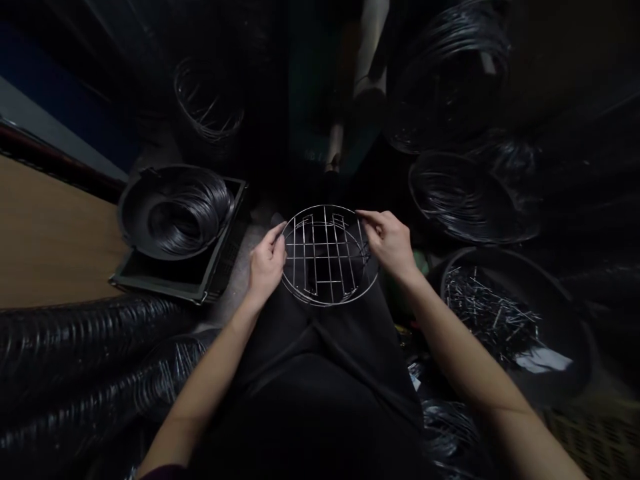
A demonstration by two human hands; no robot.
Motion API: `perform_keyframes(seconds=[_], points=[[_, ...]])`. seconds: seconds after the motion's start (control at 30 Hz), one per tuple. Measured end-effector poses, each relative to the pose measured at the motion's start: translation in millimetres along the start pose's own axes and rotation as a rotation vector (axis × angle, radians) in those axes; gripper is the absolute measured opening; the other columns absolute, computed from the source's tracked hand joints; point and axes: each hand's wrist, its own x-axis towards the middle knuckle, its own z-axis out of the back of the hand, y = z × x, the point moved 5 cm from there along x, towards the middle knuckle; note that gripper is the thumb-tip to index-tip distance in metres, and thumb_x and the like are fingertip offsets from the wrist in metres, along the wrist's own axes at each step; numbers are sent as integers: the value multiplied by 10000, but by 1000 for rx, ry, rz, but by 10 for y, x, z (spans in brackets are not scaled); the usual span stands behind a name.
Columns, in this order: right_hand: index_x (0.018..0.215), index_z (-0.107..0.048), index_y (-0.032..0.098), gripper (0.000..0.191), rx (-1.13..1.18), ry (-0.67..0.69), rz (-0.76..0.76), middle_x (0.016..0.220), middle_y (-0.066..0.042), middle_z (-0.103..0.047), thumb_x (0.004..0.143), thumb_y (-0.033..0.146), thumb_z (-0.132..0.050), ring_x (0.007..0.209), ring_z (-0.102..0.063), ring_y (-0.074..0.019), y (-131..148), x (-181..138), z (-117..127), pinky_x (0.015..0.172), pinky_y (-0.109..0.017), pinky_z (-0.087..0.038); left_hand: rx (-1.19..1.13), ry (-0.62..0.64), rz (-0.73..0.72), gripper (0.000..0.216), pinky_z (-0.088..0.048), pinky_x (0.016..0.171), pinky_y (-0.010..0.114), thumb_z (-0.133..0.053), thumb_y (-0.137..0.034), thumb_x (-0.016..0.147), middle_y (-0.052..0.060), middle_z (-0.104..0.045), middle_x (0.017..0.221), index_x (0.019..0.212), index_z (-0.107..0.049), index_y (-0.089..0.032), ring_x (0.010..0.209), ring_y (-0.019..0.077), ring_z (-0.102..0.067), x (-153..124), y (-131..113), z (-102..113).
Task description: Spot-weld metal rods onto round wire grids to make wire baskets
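A round wire rack (327, 257) with crossed bars and small wire legs is held above my lap in the head view. On its left rim, my left hand (267, 261) is closed, thumb and fingers pinching the wire. My right hand (389, 245) grips the upper right of the rim, with the index finger stretched along the edge. Below the rack are my dark trousers (320, 373). Part of the rack's underside is hard to make out in the dim light.
At left, a black basin (133, 213) with coiled wire (187, 217) rests on a crate (165, 287). Right of me stand a basin (575, 333) of short metal pieces (490, 313) and another basin (505, 200) of wire rings. Stacked rings (75, 333) lie at lower left.
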Motion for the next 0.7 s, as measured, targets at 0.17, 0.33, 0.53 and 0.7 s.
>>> perform_keyframes(seconds=[0.17,0.33,0.53,0.7], points=[[1166,-728,267,363,-267,12,-45,935,-87,-594,934,308,-452,713,-548,-183,24,13,-184,565,-295,-396,445,10,-30,363,-541,921,358,-488,-250,954,94,-749,1127,1272,-660,-213,989,234,-723,24,106,-43],[1158,-731,291,366,-254,23,-53,915,-81,-580,934,318,-443,719,-535,-182,-29,49,-222,546,-284,-369,571,45,6,398,-537,938,407,-449,-280,989,128,-747,1118,1341,-613,-190,999,276,-729,11,99,-100],[1196,-717,257,387,-230,59,-70,945,-96,-579,939,298,-431,763,-557,-205,-59,2,-265,617,-321,-446,553,9,-57,416,-544,895,351,-539,-401,960,114,-739,1148,1306,-637,-193,999,256,-717,-40,115,-104],[1311,-640,186,451,-225,66,2,991,-132,-601,956,300,-386,935,-559,-270,-95,-144,-282,840,-444,-504,593,-32,-126,539,-531,810,299,-562,-539,920,93,-738,1008,1336,-613,-200,895,221,-695,-109,187,-129]])
